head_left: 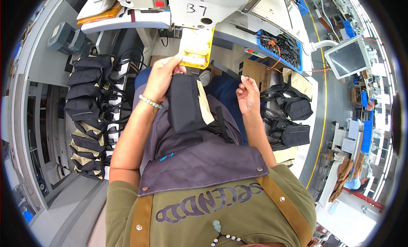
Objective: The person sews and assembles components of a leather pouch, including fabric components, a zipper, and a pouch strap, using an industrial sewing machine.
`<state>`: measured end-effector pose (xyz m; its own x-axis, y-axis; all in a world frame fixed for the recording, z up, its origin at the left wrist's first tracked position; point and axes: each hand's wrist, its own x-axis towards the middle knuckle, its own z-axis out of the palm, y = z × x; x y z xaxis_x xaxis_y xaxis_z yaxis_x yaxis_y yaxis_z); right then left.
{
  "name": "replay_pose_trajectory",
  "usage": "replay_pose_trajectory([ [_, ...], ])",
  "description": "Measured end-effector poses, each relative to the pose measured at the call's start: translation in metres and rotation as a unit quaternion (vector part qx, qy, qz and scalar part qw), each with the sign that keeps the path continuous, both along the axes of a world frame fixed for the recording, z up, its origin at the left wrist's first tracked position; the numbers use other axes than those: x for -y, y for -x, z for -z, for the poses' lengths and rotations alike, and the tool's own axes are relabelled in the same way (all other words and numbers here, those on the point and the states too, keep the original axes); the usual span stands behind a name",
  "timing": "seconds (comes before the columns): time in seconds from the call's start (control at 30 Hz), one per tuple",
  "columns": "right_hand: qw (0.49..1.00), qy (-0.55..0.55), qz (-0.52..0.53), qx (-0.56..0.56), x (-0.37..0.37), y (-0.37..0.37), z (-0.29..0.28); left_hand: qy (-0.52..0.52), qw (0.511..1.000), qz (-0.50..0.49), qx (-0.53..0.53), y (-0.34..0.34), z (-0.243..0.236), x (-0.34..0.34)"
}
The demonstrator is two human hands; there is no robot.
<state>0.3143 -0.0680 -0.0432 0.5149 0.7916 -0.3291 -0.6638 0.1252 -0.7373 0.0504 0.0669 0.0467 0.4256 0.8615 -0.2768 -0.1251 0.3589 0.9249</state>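
Observation:
My left hand (162, 75) is closed on the upper edge of a black fabric bag (183, 104) with a cream lining edge, its fingertips beside the lit yellow plate (196, 47) of the machine. The bag hangs in front of my dark apron (199, 170), with a black strap (222, 124) trailing to its right. Raised to the right of the bag, my right hand (248, 96) pinches a small dark part (245, 77), too small to name surely. That hand is apart from the bag.
A blue tray (301, 62) of small black parts stands at the far right, by an orange cord. Stacked black bags (87, 98) line the left side; more bags (295, 134) lie at the right. A white-framed screen (347, 58) and the machine head (195, 11) stand ahead.

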Motion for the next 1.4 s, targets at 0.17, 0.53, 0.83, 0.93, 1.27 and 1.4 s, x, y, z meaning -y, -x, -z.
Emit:
replay_pose_trajectory([
  [0.17,1.0,0.013,0.0,-0.013,0.001,0.003,0.005,-0.165,0.979,-0.036,-0.112,0.036,0.018,-0.038],
  [0.53,0.976,-0.009,-0.109,-0.187,0.003,0.054,-0.014,-0.05,0.966,0.25,-0.033,0.014,0.023,0.037],
  [0.83,0.973,0.052,-0.188,-0.122,0.019,0.088,-0.033,-0.002,0.988,0.156,0.016,-0.007,0.046,0.049],
  [0.93,0.977,0.057,-0.197,0.057,0.016,0.07,-0.034,-0.004,0.966,0.255,-0.036,0.008,0.05,0.039],
  [1.27,0.961,0.028,-0.251,0.11,-0.009,0.055,-0.069,-0.062,0.929,0.36,-0.065,0.002,0.034,0.044],
  [1.4,0.959,0.013,-0.277,0.065,-0.01,0.052,-0.057,-0.091,0.926,0.362,-0.058,0.001,0.034,0.045],
])
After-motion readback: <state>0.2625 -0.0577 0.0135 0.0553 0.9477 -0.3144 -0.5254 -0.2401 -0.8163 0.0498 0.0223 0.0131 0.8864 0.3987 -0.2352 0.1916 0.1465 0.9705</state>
